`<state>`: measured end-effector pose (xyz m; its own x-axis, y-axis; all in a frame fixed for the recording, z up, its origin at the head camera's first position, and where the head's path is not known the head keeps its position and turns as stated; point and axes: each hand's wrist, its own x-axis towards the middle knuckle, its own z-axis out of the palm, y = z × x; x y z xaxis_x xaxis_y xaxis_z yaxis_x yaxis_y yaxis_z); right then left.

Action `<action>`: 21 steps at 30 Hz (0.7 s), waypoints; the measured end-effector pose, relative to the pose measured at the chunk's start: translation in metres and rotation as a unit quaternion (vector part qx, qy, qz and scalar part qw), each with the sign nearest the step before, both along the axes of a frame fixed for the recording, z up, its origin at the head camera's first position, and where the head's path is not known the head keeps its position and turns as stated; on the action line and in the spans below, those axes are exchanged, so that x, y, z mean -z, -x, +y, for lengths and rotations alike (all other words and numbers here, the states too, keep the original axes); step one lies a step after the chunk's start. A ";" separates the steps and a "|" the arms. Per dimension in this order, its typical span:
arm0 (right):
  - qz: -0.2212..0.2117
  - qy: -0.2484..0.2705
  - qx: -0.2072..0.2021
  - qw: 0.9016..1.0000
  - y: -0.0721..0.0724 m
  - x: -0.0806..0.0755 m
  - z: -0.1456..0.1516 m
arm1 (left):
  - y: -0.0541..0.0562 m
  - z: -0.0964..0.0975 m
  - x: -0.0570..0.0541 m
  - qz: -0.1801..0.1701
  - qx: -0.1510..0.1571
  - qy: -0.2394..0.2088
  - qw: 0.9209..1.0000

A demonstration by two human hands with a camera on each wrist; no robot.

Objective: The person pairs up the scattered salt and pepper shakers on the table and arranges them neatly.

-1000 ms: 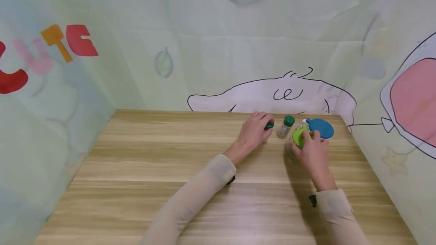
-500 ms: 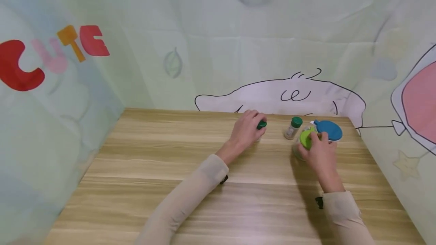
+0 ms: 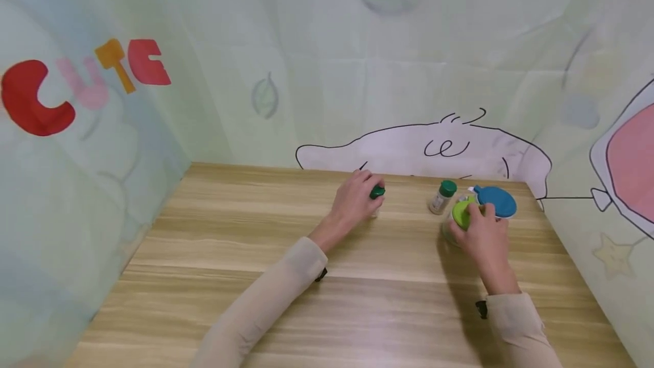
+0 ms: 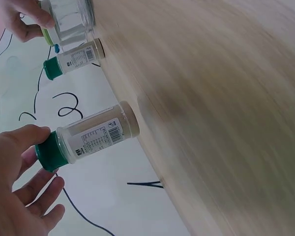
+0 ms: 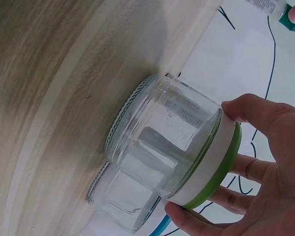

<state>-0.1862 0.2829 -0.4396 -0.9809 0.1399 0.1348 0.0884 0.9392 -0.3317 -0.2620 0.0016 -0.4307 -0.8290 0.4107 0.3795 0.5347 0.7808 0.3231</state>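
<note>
My left hand (image 3: 353, 200) pinches the green cap of a spice shaker (image 4: 99, 132) between thumb and fingers. In the left wrist view its clear body shows a white barcode label and a pale brown filling, and its base is right at the table surface. My right hand (image 3: 482, 237) spreads its thumb and fingers round the green-and-white lid (image 5: 211, 169) of a clear glass jar (image 5: 179, 130), which stands on the table. A second green-capped shaker (image 3: 443, 197) stands upright just left of that jar.
Another glass jar with a blue lid (image 3: 494, 202) stands behind and to the right of the green-lidded one, near the back edge. The wood-grain table (image 3: 245, 254) meets a printed curtain (image 3: 306, 101) at the back and sides.
My left hand has moved left along the table with its shaker, widening the gap to the second shaker. My right hand stays on the green-lidded jar. The head view has shifted slightly.
</note>
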 end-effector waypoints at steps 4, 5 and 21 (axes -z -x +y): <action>0.012 -0.002 -0.002 1.000 -0.001 0.002 -0.001 | -0.002 -0.015 -0.001 0.002 -0.010 -0.005 1.000; 0.014 -0.003 -0.003 1.000 -0.001 0.002 -0.001 | -0.002 -0.019 -0.002 0.003 -0.013 -0.006 1.000; -0.005 -0.007 0.002 1.000 -0.001 -0.001 -0.004 | -0.005 -0.079 0.008 0.008 -0.039 -0.036 0.999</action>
